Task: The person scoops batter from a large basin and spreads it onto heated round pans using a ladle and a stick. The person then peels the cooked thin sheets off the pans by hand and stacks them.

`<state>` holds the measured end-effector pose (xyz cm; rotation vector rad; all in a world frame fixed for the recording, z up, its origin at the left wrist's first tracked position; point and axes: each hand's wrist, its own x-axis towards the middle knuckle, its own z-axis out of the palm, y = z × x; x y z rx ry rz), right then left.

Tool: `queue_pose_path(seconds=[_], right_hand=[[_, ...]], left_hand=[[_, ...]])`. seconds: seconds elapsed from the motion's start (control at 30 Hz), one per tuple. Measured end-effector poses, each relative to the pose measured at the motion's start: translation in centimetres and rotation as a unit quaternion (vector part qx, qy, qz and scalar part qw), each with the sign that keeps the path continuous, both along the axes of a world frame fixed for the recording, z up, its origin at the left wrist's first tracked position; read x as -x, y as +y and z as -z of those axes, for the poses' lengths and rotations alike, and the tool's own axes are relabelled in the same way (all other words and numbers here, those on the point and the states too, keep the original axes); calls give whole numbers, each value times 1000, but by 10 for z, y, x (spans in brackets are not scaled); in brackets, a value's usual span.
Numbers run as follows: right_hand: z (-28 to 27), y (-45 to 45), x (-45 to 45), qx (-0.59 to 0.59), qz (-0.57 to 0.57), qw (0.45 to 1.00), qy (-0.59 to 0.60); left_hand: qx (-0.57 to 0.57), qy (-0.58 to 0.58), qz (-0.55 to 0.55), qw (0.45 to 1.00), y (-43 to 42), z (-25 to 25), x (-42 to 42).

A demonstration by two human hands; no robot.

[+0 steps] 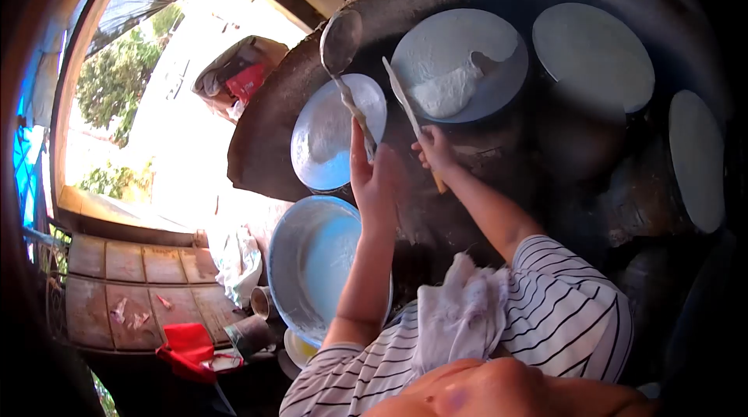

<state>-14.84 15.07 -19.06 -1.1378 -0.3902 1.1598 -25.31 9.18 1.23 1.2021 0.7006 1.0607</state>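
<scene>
My left hand (375, 179) is closed round the handle of a metal ladle (341, 41), whose bowl points up and away from me. Below the ladle is a round, shiny metal pan or lid (323, 136). In my right hand (438, 150) is a long, flat spatula (403, 101) with a wooden-looking handle end. The spatula's blade lies beside the left edge of a round pan (502, 93). On that pan a soft white sheet (448, 93) is partly folded and bunched, baring some dark surface.
Two more round white-covered surfaces, one at the upper right (592, 51) and one at the far right (696, 160), sit in the dark curved stove (265, 144). Steam blurs the middle. A light-blue basin (280, 261) stands by my left forearm. A red cloth-like item (187, 347) lies at lower left.
</scene>
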Motion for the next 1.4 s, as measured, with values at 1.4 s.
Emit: queue_pose_path(seconds=[1.4], right_hand=[[-47,-111,-260,155,10,918,-364]], left_hand=[[53,114,146,981,11,34,-145]])
